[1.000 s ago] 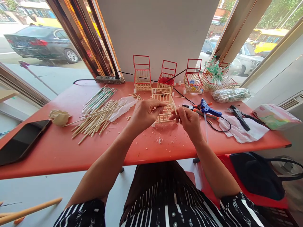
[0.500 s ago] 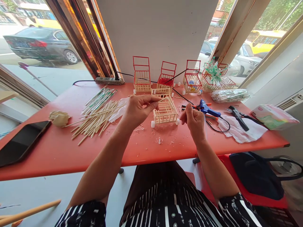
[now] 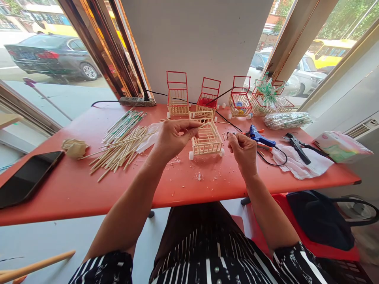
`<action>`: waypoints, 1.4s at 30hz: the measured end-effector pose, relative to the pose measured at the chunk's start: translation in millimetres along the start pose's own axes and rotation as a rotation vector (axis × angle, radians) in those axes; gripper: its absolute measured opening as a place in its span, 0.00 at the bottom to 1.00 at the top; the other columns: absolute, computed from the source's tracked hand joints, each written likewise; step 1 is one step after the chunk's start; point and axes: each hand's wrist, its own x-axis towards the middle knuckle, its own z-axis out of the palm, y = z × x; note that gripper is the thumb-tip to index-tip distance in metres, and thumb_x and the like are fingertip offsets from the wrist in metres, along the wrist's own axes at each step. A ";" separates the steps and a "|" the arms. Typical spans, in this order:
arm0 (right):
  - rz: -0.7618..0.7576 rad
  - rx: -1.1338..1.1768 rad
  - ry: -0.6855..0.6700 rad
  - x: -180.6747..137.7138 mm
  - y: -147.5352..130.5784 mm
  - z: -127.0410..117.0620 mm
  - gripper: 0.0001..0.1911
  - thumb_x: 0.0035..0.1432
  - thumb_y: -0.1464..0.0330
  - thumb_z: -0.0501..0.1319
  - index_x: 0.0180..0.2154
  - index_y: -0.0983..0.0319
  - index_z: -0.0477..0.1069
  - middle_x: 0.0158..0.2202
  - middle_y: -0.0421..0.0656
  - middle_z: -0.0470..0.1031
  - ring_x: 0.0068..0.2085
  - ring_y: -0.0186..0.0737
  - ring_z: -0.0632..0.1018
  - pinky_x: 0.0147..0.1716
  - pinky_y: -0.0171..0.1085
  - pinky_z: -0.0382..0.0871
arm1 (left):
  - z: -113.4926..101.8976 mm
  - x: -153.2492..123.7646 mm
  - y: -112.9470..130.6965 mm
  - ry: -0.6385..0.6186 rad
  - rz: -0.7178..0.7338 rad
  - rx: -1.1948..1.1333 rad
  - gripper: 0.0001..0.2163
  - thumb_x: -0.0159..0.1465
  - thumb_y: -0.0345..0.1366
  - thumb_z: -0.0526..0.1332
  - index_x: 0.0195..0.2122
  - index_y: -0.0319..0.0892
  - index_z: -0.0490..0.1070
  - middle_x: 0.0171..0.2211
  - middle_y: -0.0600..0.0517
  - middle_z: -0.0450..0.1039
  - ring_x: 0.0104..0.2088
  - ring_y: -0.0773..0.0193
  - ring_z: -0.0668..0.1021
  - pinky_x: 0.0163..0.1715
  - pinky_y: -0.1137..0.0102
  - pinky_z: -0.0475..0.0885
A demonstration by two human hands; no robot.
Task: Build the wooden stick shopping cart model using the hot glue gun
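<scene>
A small cart [image 3: 207, 149] of pale wooden sticks with white wheels stands between my hands. My left hand [image 3: 176, 136] is closed in a pinch at the cart's upper left, on a short thin wooden stick [image 3: 204, 126]; whether the stick touches the rim I cannot tell. To the right of the cart, my right hand [image 3: 243, 152] is closed, thumb against curled fingers; what it holds, if anything, is hidden. Just behind it lies a blue glue gun [image 3: 260, 136].
Loose wooden sticks [image 3: 118, 154] and patterned wrapped sticks [image 3: 124, 123] lie left, near a phone [image 3: 29, 177]. Red-trimmed carts [image 3: 177, 92] line the back. A white cloth [image 3: 308, 167], a black-handled tool [image 3: 299, 148] and a tissue pack [image 3: 342, 146] are right.
My right hand has turned slightly, its raised thumb coming down against the curled fingers. My left hand and the cart stay nearly where they were.
</scene>
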 end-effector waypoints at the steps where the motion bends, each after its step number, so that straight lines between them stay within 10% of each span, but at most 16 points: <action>1: 0.009 0.001 -0.009 0.4 0.8 0.1 0.29 0.67 0.50 0.65 0.20 0.58 0.64 0.20 0.36 0.63 0.25 0.32 0.63 0.28 0.37 0.58 | 0.0 0.0 0.1 -0.002 0.002 0.001 0.06 0.65 0.35 0.71 0.41 0.43 0.88 0.30 0.50 0.85 0.33 0.61 0.85 0.38 0.67 0.80; 11: 0.065 0.033 -0.047 4.5 13.3 1.1 0.16 0.64 0.52 0.67 0.38 0.59 0.78 0.33 0.43 0.83 0.31 0.36 0.77 0.34 0.36 0.70 | -2.6 0.8 1.5 0.034 -0.012 0.033 0.07 0.65 0.32 0.70 0.43 0.43 0.88 0.31 0.51 0.85 0.34 0.62 0.85 0.39 0.68 0.80; 20: 0.020 -0.016 -0.014 0.4 4.5 -0.9 0.33 0.67 0.42 0.63 0.21 0.58 0.66 0.20 0.37 0.67 0.24 0.33 0.67 0.28 0.37 0.62 | 1.3 -0.5 2.1 0.021 0.019 0.002 0.08 0.65 0.40 0.70 0.39 0.42 0.88 0.30 0.49 0.85 0.33 0.60 0.85 0.39 0.66 0.81; 26: 0.009 0.085 -0.166 -3.0 4.2 5.0 0.26 0.71 0.44 0.60 0.46 0.59 0.80 0.35 0.44 0.83 0.30 0.36 0.75 0.31 0.36 0.70 | 8.4 -4.4 3.0 0.000 0.022 0.065 0.09 0.65 0.37 0.67 0.40 0.44 0.88 0.31 0.49 0.86 0.35 0.60 0.85 0.38 0.68 0.80; 42: 0.059 0.084 -0.205 -5.3 -0.5 8.9 0.23 0.65 0.46 0.66 0.37 0.60 0.81 0.29 0.44 0.85 0.30 0.37 0.80 0.34 0.36 0.75 | 22.4 -10.4 0.0 -0.089 0.071 0.185 0.11 0.66 0.32 0.65 0.44 0.44 0.87 0.43 0.47 0.88 0.44 0.55 0.87 0.48 0.65 0.81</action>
